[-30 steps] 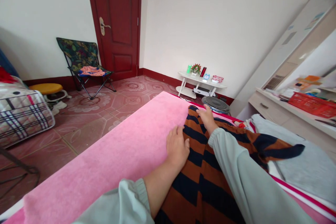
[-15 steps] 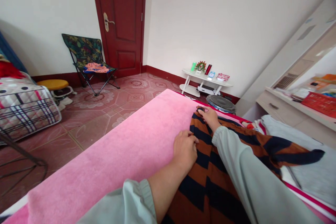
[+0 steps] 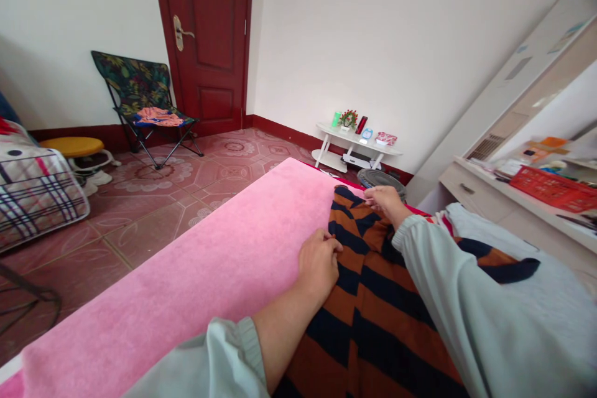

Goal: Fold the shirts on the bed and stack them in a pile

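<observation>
A brown and navy striped top point(image 3: 382, 317) lies spread over a pink, plush-covered surface point(image 3: 200, 267). My left hand point(image 3: 319, 264) is at the top's left edge, its fingers curled closed on the fabric. Farther away, my right hand point(image 3: 386, 201) pinches the cloth along the top's far edge. The far left corner of the top lies flat, while the fabric near my right hand is creased. A striped sleeve point(image 3: 510, 266) stretches out to the right, partly hidden behind my right forearm.
Light grey cloth point(image 3: 485, 230) lies right of the top. Beyond the far edge stand a round dark-lidded container point(image 3: 380, 180) and a low white table point(image 3: 359, 141). A red basket point(image 3: 555, 189) sits on the right-hand cabinet. A folding chair point(image 3: 144, 106) is by the door.
My right hand has left the top's far left corner and moved right along the far edge. That corner now lies flatter. My left hand keeps its place on the left edge.
</observation>
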{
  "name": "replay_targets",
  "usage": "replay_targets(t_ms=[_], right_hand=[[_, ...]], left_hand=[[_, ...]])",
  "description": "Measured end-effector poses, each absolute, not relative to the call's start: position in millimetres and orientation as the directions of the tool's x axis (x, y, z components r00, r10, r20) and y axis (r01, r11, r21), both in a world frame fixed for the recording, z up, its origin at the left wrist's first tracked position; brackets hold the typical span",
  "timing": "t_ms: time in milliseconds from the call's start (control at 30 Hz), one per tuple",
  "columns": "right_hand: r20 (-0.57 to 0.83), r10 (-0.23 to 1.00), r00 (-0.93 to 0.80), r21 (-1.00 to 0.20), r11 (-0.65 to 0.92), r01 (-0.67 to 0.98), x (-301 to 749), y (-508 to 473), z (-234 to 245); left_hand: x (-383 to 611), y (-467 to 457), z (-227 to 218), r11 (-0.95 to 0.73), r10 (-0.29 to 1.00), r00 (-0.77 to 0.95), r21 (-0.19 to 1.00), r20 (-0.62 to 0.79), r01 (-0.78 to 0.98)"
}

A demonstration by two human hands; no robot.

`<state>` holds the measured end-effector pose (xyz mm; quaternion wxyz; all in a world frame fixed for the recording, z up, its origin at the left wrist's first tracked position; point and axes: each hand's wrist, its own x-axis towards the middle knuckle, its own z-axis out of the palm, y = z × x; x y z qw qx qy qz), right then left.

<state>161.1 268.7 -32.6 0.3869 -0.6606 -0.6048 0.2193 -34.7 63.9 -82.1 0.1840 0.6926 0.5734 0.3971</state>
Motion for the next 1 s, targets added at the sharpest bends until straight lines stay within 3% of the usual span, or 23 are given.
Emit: replay_targets(t_ms=[200,367,800,1000], right_hand=[[0.127,0.990,0.057,-0.864,0.082,0.497,122,257,-39],[0.021,0.999,0.030,-0.866,0.003,0.500,108,256,-44],[0.083,0.996,-0.030,-0.617,0.075,0.783,130,260,-57],[0.044,0.998,-0.033,-0.583,0.052,0.811,151,257,-35]], left_hand=[[-33,64,-83,-0.275,0.941,0.037,0.699,0.335,0.660],[-32,66,-86,-0.278,0.937,0.036,0.682,0.347,0.676],[-35,63,-81,-0.276,0.944,0.057,0.684,0.324,0.676],[-34,64,-82,-0.280,0.941,0.046,0.694,0.336,0.663]])
